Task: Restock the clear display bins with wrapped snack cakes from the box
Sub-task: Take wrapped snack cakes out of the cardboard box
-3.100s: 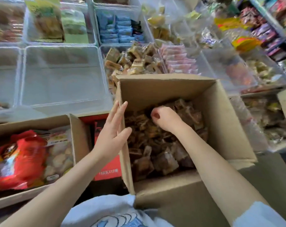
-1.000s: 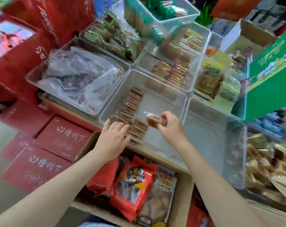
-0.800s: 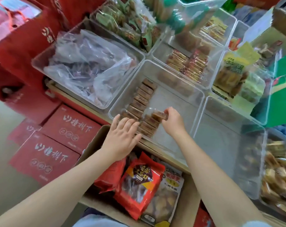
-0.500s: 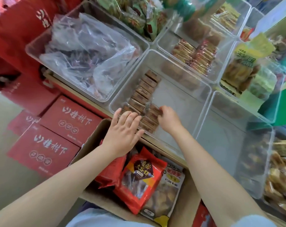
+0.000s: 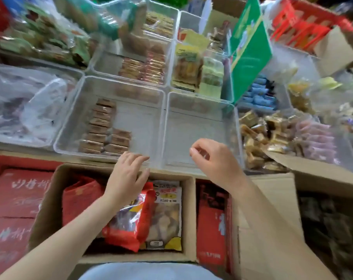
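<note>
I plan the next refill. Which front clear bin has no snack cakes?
The clear bin under the right hand; its left neighbour holds brown cakes.

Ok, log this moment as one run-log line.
left hand: open, above box of red snack bags | right hand: loosely curled, holds nothing | brown wrapped cakes: rowed in clear bin | neighbouring clear bin: no cakes

snack cakes (image 5: 103, 128) in left bin (image 5: 151, 110), bare bin (image 5: 230, 118) just right
</note>
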Demonstrator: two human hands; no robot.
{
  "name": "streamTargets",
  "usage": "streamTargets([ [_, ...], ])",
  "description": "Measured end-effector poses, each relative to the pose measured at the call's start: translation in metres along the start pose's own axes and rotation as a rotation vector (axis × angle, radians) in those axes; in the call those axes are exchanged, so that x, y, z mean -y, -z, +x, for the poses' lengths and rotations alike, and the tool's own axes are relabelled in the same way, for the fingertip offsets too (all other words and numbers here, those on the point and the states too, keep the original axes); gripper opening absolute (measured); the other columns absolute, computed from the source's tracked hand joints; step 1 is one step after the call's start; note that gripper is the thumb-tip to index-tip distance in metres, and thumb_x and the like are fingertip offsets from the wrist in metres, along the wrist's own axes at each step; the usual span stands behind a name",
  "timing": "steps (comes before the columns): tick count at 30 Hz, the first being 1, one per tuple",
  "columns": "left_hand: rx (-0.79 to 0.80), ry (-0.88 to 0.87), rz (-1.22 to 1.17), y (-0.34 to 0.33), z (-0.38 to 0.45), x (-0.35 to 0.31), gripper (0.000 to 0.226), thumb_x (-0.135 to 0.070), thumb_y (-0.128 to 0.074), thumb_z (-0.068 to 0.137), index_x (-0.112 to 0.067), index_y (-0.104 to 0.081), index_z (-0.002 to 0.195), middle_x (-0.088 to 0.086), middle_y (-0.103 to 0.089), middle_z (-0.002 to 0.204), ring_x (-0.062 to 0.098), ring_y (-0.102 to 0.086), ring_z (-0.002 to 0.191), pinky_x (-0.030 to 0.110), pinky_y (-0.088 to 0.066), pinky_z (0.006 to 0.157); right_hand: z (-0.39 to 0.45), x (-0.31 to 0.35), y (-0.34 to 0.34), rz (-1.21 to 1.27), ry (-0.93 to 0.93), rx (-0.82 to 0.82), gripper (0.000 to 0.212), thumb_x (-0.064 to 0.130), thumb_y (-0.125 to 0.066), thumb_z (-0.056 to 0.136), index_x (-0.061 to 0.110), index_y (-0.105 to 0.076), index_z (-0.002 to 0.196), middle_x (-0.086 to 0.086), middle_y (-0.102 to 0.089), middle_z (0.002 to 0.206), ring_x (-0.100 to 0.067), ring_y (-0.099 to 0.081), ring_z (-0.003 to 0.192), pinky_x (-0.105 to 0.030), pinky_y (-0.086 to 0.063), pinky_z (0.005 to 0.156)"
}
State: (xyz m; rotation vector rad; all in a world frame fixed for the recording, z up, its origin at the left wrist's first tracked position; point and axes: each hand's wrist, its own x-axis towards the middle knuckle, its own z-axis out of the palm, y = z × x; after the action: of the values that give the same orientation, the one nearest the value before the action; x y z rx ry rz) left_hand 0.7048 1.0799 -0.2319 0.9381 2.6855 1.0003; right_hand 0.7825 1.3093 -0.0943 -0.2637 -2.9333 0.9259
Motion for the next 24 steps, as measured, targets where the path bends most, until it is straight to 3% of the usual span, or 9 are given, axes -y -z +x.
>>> streamTargets([
  [5, 0.190, -0.189, -0.198, -0.065, -0.006, -0.156, 0.053, -0.045, -0.041, 0.094, -0.012, -0.063, 0.130, 0.005, -0.062, 0.128, 0.025, -0.051, 0.122, 0.036, -0.038, 0.107, -0.110, -0.079, 0.090, -0.043, -0.241, -0.333, 0.014, 0.014, -0.061, 0.095, 0.012, -0.068, 0.084, 0.003, -0.062, 0.071, -0.010, -0.053, 0.065, -0.019, -0.040, 0.063],
  [8, 0.273, -0.282, -0.302, -0.094, -0.020, -0.234, 0.058, -0.046, -0.043, 0.093, -0.017, -0.052, 0.142, 0.001, -0.049, 0.146, 0.018, -0.040, 0.135, 0.034, -0.033, 0.112, -0.162, -0.132, 0.116, -0.082, -0.382, -0.333, 0.015, 0.020, -0.059, 0.097, 0.012, -0.069, 0.087, 0.002, -0.065, 0.076, -0.010, -0.055, 0.069, -0.025, -0.047, 0.067],
  [10, 0.294, -0.352, -0.347, -0.110, -0.029, -0.276, 0.061, -0.046, -0.045, 0.094, -0.023, -0.043, 0.150, -0.003, -0.035, 0.159, 0.015, -0.030, 0.146, 0.035, -0.025, 0.118, -0.189, -0.164, 0.125, -0.162, -0.443, -0.190, 0.019, 0.028, -0.055, 0.098, 0.016, -0.068, 0.091, 0.002, -0.067, 0.084, -0.014, -0.059, 0.078, -0.037, -0.050, 0.072],
  [14, 0.349, -0.372, -0.284, -0.149, -0.048, -0.320, 0.070, -0.053, -0.036, 0.098, -0.024, -0.025, 0.159, -0.009, -0.009, 0.169, 0.007, 0.005, 0.155, 0.040, -0.007, 0.126, -0.226, -0.211, 0.128, -0.274, -0.496, 0.160, 0.018, 0.035, -0.052, 0.100, 0.024, -0.067, 0.101, 0.005, -0.068, 0.099, -0.016, -0.063, 0.091, -0.037, -0.053, 0.078],
  [17, 0.275, -0.422, -0.192, -0.167, -0.052, -0.320, 0.067, -0.042, -0.035, 0.100, -0.013, -0.023, 0.159, 0.001, -0.009, 0.169, 0.015, 0.005, 0.156, 0.043, -0.005, 0.127, -0.235, -0.238, 0.125, -0.330, -0.536, 0.372, 0.016, 0.030, -0.056, 0.098, 0.027, -0.058, 0.082, 0.009, -0.058, 0.084, -0.020, -0.062, 0.088, -0.033, -0.048, 0.070],
  [19, 0.230, -0.438, -0.179, -0.171, -0.052, -0.317, 0.065, -0.035, -0.035, 0.101, -0.007, -0.025, 0.158, 0.006, -0.013, 0.168, 0.019, 0.001, 0.157, 0.041, -0.004, 0.127, -0.234, -0.253, 0.116, -0.330, -0.566, 0.501, 0.016, 0.027, -0.055, 0.097, 0.023, -0.058, 0.082, 0.007, -0.056, 0.083, -0.021, -0.060, 0.085, -0.032, -0.046, 0.071],
  [22, 0.200, -0.410, -0.165, -0.170, -0.053, -0.319, 0.064, -0.033, -0.035, 0.100, -0.007, -0.026, 0.158, 0.006, -0.015, 0.168, 0.019, -0.002, 0.157, 0.043, -0.006, 0.127, -0.228, -0.267, 0.088, -0.301, -0.482, 0.717, 0.021, 0.030, -0.057, 0.097, 0.017, -0.070, 0.107, -0.004, -0.066, 0.108, -0.024, -0.063, 0.093, -0.033, -0.053, 0.083],
  [24, 0.195, -0.397, -0.152, -0.169, -0.054, -0.321, 0.064, -0.033, -0.035, 0.099, -0.008, -0.027, 0.158, 0.004, -0.016, 0.168, 0.019, -0.003, 0.157, 0.048, -0.009, 0.127, -0.227, -0.271, 0.068, -0.357, -0.413, 0.891, 0.032, 0.026, -0.058, 0.097, 0.019, -0.063, 0.128, -0.006, -0.061, 0.127, -0.025, -0.059, 0.107, -0.032, -0.049, 0.095],
])
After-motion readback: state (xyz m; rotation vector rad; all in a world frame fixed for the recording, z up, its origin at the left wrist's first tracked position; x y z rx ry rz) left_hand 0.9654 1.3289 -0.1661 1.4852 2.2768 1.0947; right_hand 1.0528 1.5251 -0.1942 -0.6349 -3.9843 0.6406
